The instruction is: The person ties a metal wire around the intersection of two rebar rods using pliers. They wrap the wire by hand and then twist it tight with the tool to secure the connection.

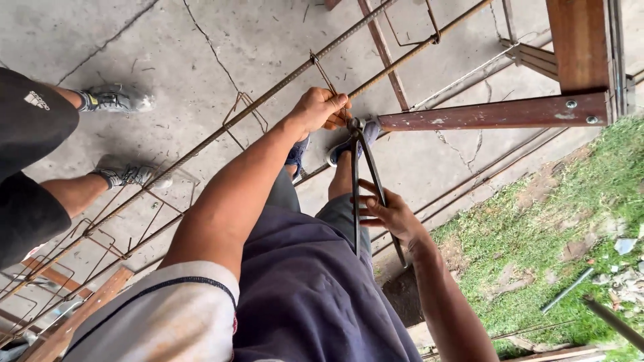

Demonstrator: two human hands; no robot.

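The left hand (320, 108) grips a long rusty steel rebar (221, 131); just below it, the right hand (388, 214) closes around dark long-handled metal pincers (365, 181), seemingly biting tie wire, with open cracked concrete floor (201, 53) beyond.

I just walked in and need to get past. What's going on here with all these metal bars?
A person is standing over a long cage of steel bars that runs across the concrete floor. Their left hand grips a bar where a wire loop crosses it, and their right hand holds the long handles of a pair of pincers, whose head sits at that joint, by the left hand's fingers. Another person's legs stand on the far side of the cage.
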